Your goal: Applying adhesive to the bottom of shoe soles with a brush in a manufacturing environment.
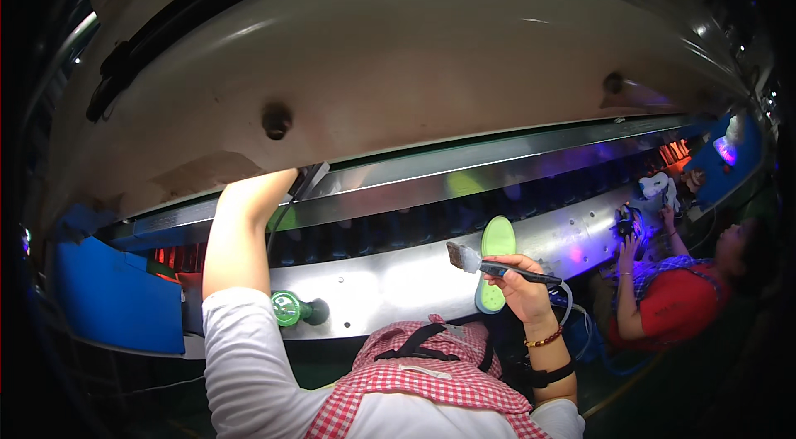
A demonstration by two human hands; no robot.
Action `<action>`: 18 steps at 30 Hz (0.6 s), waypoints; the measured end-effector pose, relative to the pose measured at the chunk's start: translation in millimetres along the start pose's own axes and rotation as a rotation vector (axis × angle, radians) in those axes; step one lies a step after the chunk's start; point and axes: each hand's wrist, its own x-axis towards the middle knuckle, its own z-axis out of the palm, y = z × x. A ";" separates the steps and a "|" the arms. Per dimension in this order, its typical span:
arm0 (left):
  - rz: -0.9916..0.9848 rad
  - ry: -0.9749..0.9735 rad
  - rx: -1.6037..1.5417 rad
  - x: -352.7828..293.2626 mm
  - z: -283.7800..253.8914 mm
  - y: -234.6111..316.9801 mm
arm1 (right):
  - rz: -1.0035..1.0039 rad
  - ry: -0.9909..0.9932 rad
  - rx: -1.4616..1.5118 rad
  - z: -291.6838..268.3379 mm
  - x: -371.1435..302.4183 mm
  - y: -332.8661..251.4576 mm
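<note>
At the far left stood a blue panel. Next, the person's left forearm reached up under the pale hood; the left hand was hidden, so whether it was clenched, released or grasping could not be told. A green round container rested on the metal ledge. Farther right, a brush, its dark handle grasped by the right hand, crossed above a lime-green sole over the ledge. Beyond, a co-worker in red handled a dark item.
</note>
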 end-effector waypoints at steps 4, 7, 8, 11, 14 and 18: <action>0.245 -0.001 -0.002 47.0 4.7 60.9 | -0.030 0.047 -0.048 -12.3 2.3 -8.0; 0.281 0.046 -0.069 15.9 -8.8 73.9 | -0.041 0.012 -0.069 -8.0 16.6 -14.4; 0.211 -0.017 -0.133 1.7 -20.3 91.4 | -0.082 0.025 -0.067 -10.7 20.0 -18.6; 0.391 0.513 -0.431 -70.9 -5.3 94.6 | -0.126 0.014 -0.064 -8.3 29.1 -26.6; -0.073 0.872 -1.443 -136.8 38.4 90.5 | -0.081 -0.042 -0.075 0.6 42.2 -17.2; -0.271 0.033 -1.951 -179.2 50.0 101.8 | -0.033 -0.087 -0.104 6.6 43.6 -11.6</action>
